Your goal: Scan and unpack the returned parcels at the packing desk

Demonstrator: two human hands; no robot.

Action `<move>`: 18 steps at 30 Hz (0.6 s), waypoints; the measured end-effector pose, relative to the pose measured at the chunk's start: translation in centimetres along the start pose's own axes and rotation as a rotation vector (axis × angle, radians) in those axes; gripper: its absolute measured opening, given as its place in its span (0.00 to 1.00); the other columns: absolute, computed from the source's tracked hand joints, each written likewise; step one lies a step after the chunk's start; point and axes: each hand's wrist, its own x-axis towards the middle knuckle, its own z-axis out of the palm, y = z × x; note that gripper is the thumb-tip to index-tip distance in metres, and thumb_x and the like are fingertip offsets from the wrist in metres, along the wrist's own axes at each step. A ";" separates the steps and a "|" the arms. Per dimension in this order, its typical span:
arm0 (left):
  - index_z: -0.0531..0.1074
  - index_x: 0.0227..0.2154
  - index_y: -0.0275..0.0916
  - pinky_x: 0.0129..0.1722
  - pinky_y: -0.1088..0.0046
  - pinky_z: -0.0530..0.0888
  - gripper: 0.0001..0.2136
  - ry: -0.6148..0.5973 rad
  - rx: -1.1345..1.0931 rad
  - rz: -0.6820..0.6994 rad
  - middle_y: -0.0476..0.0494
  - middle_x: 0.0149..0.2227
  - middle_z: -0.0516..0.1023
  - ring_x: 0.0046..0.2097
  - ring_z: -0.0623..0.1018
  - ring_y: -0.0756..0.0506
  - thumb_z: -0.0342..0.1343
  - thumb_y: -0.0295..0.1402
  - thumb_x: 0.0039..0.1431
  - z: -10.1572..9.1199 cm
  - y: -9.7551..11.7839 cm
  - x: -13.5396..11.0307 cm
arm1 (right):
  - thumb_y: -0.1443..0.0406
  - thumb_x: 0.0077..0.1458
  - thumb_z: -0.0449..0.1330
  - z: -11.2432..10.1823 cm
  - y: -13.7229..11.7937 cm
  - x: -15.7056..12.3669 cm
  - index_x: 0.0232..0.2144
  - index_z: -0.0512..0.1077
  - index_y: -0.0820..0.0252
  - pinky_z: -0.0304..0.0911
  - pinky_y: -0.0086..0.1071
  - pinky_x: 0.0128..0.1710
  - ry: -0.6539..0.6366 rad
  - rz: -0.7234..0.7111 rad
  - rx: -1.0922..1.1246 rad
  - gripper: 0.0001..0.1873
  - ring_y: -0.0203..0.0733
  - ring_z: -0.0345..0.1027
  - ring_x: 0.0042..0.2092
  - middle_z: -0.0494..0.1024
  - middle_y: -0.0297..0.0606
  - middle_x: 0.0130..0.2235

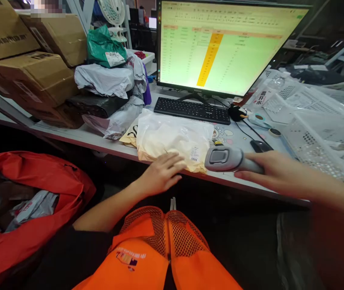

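My right hand [276,171] is wrapped round the handle of a grey barcode scanner [224,158], whose head points left over the desk edge. Just left of the scanner, a white plastic-wrapped package [172,131] lies flat at the front of the desk. It carries a small printed barcode label [194,154] near its right corner. My left hand [163,173] rests on the package's front edge with its fingers stretched out. Under the package, part of a yellowish parcel [129,135] with black print sticks out on the left.
Behind the package stand a black keyboard [191,109] and a monitor [226,44] showing a spreadsheet. Wrapped parcels [104,80] and cardboard boxes [33,76] are stacked at left. White perforated baskets [319,137] and a mouse [260,146] sit at right. A red bag [78,181] holds parcels below.
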 end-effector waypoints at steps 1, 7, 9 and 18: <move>0.71 0.63 0.36 0.72 0.52 0.64 0.23 -0.072 0.059 -0.061 0.34 0.68 0.70 0.72 0.65 0.34 0.60 0.33 0.67 -0.1 -0.7 0.9 | 0.39 0.55 0.58 0.6 -0.6 0.3 0.33 0.78 0.54 0.65 0.37 0.30 -0.041 -0.026 -0.020 0.27 0.48 0.72 0.30 0.80 0.38 0.30; 0.65 0.70 0.38 0.73 0.43 0.58 0.31 -0.280 0.180 -0.182 0.34 0.75 0.57 0.76 0.53 0.28 0.55 0.24 0.63 0.1 -3.3 3.3 | 0.35 0.55 0.57 1.1 -0.4 1.7 0.36 0.78 0.55 0.63 0.38 0.30 0.069 -0.045 -0.013 0.32 0.48 0.70 0.30 0.79 0.39 0.30; 0.70 0.66 0.36 0.71 0.52 0.65 0.26 -0.195 0.091 -0.220 0.35 0.72 0.64 0.73 0.62 0.33 0.50 0.24 0.65 -0.7 -4.2 3.6 | 0.28 0.51 0.53 0.0 0.0 1.2 0.35 0.78 0.55 0.63 0.39 0.30 0.183 0.018 -0.042 0.40 0.49 0.70 0.30 0.78 0.40 0.28; 0.79 0.45 0.43 0.53 0.65 0.75 0.14 0.834 -0.165 -0.589 0.41 0.38 0.82 0.46 0.80 0.42 0.48 0.37 0.72 -10.2 -12.1 6.7 | 0.15 0.25 0.47 -3.3 -1.2 1.9 0.29 0.73 0.55 0.60 0.39 0.25 0.257 0.266 -0.048 0.55 0.47 0.67 0.25 0.74 0.40 0.22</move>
